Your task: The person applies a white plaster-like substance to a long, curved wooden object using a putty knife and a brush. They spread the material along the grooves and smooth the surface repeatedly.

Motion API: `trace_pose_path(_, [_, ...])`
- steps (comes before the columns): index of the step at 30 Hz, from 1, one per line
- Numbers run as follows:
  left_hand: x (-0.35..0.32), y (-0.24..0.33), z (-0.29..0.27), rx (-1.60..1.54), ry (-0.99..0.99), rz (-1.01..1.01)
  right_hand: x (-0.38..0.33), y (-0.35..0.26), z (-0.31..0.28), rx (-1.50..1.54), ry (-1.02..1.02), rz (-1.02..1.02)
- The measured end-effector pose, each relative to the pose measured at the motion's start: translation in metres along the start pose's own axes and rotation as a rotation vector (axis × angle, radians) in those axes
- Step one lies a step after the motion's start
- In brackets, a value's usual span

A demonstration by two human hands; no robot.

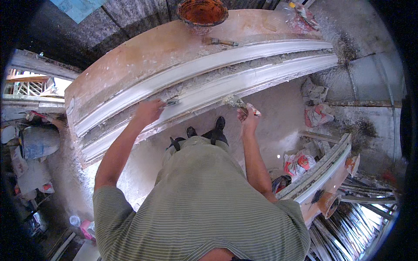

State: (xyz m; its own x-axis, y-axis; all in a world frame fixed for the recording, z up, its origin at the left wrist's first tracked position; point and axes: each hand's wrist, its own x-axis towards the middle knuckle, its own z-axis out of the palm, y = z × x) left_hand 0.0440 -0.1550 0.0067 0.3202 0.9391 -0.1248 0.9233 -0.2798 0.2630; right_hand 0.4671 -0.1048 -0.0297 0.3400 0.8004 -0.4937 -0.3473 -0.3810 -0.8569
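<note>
Two long white plaster mouldings (209, 90) lie side by side across the workbench (130, 56), with a rough grey strip between them. My left hand (150, 111) is closed round a small scraper (173, 102), whose dark blade is over the nearer moulding; the hand is a little blurred. Farther right, my right hand (249, 118) grips a trowel, its handle partly hidden by the fingers. A lump of wet grey-white plaster (235, 101) covers the trowel's blade, just off the bench's near edge.
At the bench's far side stand an orange-stained bowl (202, 15) and a paintbrush (222, 42). A plastic bag (302, 19) lies at the far right corner. To my right, another moulding (324, 169) rests near red-and-white sacks (299, 163). A blue-grey container (40, 142) stands on the left.
</note>
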Motion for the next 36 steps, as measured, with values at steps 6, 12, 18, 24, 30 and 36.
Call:
trace_pose_path(6, [0.033,0.004,0.001,-0.054,-0.065,-0.025,0.004,0.005,-0.001,0.048,-0.015,0.047])
trace_pose_path(12, [0.04,0.003,0.0,-0.105,-0.026,0.026,0.001,0.003,-0.011,0.062,0.031,0.027])
trace_pose_path(18, [0.039,0.0,0.001,-0.059,-0.044,0.01,0.002,0.011,-0.021,0.065,0.064,0.096])
trace_pose_path(24, [0.03,0.028,-0.013,-0.072,0.061,-0.011,-0.001,0.012,-0.035,0.03,0.093,0.038])
trace_pose_path(30, [0.048,0.036,-0.003,-0.087,0.067,0.049,-0.011,-0.003,-0.034,0.064,0.069,0.007])
trace_pose_path(36, [0.035,0.022,0.005,-0.057,0.051,0.031,-0.006,-0.008,-0.039,0.03,0.099,0.007])
